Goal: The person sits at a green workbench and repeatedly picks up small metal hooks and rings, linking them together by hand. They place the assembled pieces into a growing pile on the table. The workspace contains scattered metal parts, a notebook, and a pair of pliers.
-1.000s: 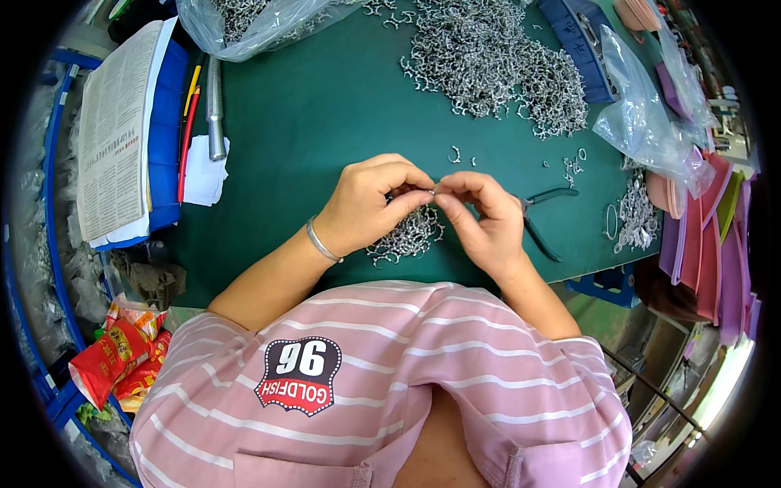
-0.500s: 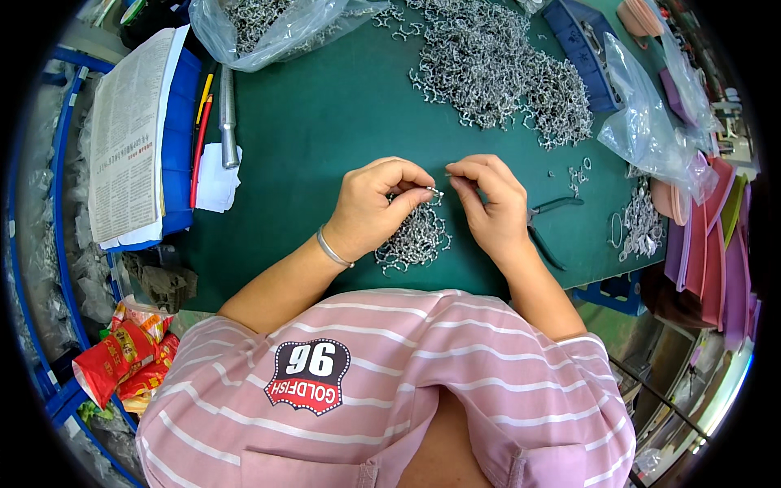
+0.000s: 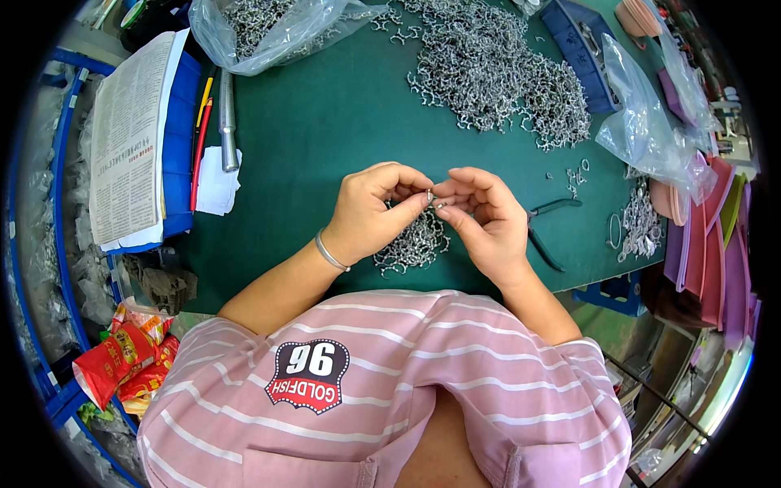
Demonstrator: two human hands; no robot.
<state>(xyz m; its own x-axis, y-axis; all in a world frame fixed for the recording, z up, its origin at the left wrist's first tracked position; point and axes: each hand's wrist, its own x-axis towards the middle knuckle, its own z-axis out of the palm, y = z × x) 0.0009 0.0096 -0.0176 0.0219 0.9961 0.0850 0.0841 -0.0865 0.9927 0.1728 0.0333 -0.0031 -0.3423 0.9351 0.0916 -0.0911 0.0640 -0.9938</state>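
One small metal clip (image 3: 431, 198) sits pinched between the fingertips of the left hand (image 3: 373, 213) and right hand (image 3: 486, 221), just above a small pile of clips (image 3: 413, 244) near the table's (image 3: 325, 130) front edge. Bare green surface lies open beyond the hands. Black pliers (image 3: 545, 228) rest just right. A clear bag of clips (image 3: 268, 28) lies far left, and red snack packets (image 3: 122, 358) sit below the table.

Table mat (image 3: 325, 122) is seen in dark green. Metal clips (image 3: 496, 69) are silver-grey, as is bracelet (image 3: 329, 252). Shirt (image 3: 390, 382) is pink w/ white stripes. Pliers (image 3: 547, 228) are black-handled. Tray (image 3: 175, 122) is blue; snack bags (image 3: 122, 358) red/yellow.
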